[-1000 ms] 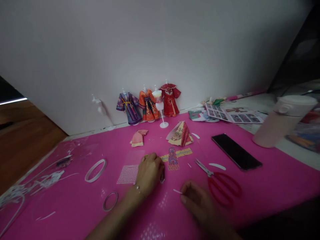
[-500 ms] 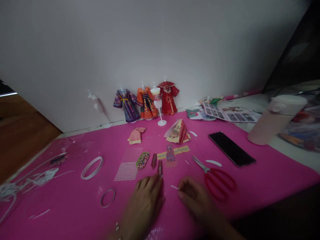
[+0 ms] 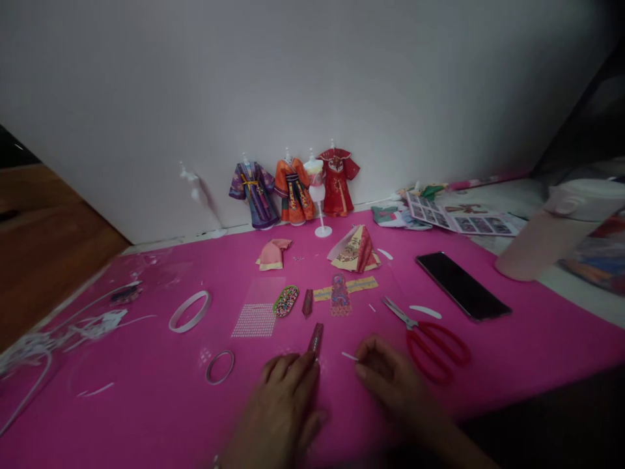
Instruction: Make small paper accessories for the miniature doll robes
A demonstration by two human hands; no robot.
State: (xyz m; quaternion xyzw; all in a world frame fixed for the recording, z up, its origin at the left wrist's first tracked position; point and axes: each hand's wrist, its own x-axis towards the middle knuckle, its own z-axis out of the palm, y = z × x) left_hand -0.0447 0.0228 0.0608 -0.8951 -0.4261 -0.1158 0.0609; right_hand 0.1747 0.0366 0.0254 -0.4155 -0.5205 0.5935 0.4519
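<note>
My left hand (image 3: 286,404) rests on the pink mat (image 3: 146,391), its fingers pinched on a small dark red paper strip (image 3: 315,339) that pokes out beyond the fingertips. My right hand (image 3: 390,378) lies beside it, its fingers curled on a thin white sliver (image 3: 349,356). Just past the hands lie a beaded oval piece (image 3: 286,301), a small dark red piece (image 3: 307,303) and a yellow band with a patterned paper garment (image 3: 342,293). Red-handled scissors (image 3: 430,335) lie right of my right hand.
Miniature paper robes on stands (image 3: 293,189) line the white wall. A folded paper garment (image 3: 356,251), a pink piece (image 3: 273,254), two tape rings (image 3: 190,311), a gem sticker sheet (image 3: 254,320), a black phone (image 3: 461,285), an instruction sheet (image 3: 459,218) and a pink cup (image 3: 561,228) are about.
My left hand drew back from the small pieces toward me, bringing the dark red strip along. The beaded oval and the other dark red piece came into sight. My right hand barely moved.
</note>
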